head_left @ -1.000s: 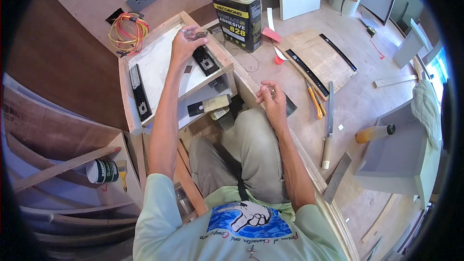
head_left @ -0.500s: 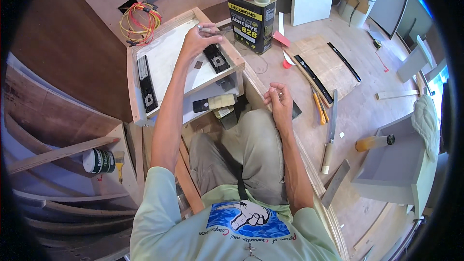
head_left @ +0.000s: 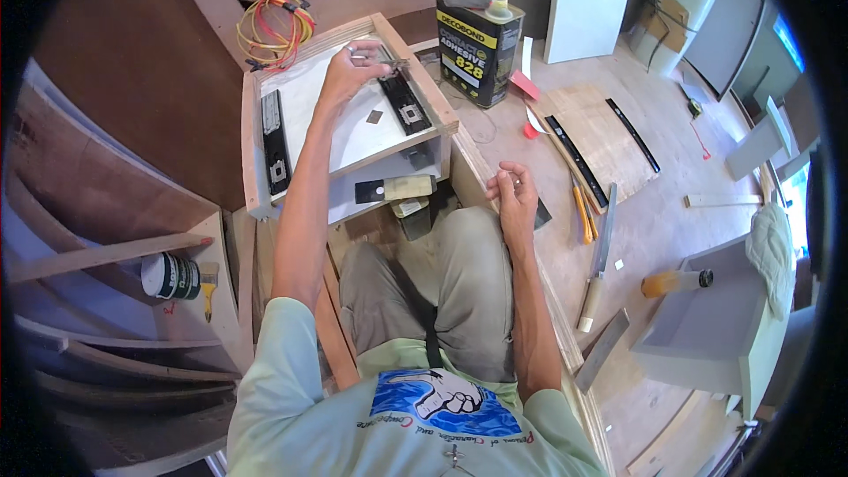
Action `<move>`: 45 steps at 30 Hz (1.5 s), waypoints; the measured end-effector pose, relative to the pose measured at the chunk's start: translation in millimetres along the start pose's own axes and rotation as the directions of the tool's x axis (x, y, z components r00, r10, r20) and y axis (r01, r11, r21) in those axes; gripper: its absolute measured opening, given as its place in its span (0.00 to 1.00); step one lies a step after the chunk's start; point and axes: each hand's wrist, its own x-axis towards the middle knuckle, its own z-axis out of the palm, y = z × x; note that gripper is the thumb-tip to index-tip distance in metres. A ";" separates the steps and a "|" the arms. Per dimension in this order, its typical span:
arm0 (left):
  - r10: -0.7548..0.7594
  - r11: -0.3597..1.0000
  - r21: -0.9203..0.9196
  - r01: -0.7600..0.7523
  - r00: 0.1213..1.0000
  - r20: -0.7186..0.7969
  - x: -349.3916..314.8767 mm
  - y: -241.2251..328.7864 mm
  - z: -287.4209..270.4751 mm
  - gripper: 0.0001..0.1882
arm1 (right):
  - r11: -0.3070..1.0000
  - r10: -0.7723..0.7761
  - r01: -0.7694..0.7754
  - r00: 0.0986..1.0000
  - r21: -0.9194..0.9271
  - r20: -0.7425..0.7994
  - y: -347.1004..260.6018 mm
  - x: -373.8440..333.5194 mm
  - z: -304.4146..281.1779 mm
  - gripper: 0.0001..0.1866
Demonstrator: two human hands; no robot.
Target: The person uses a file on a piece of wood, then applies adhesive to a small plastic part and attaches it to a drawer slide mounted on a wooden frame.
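My left hand (head_left: pixel 350 75) is over the far part of a wooden cabinet frame with a white panel (head_left: pixel 344 132). Its fingers pinch a small, dark, flat piece by the far end of the right black drawer slide (head_left: pixel 406 106). What the piece is does not show clearly. A second black slide (head_left: pixel 275 146) lies along the panel's left side, and a small dark square (head_left: pixel 374 117) rests on the white surface. My right hand (head_left: pixel 515 199) hovers palm up beside my right knee, thumb against curled fingers; anything between them is too small to make out.
A black and yellow adhesive can (head_left: pixel 477 49) stands beyond the frame. To the right lie a wooden panel with black rails (head_left: pixel 601 137), orange-handled pliers (head_left: pixel 583 212), a long blade with a pale handle (head_left: pixel 594 296) and an amber bottle (head_left: pixel 676 283). Coiled wires (head_left: pixel 274 31) hang at the back left.
The whole view has shifted slightly. My left hand stays over the slide's far end, its fingers a little lower and nearer to it. My right hand keeps the same curled pose.
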 end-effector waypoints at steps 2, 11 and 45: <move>0.013 0.998 0.062 -0.009 0.998 -0.065 -0.2 -11.1 -16.3 0.29 | 1.000 -0.007 0.007 1.000 0.002 0.007 2.2 1.2 -0.6 0.10; 0.022 0.994 0.105 -0.009 0.992 -0.121 -25.3 -36.8 -45.4 0.23 | 0.998 -0.006 0.007 1.000 -0.054 0.011 2.2 0.2 1.1 0.10; 0.106 0.935 0.353 0.026 0.931 -0.350 -40.9 -27.4 -38.8 0.16 | 0.170 -0.456 0.542 0.784 -0.823 0.421 -73.2 86.3 123.0 0.27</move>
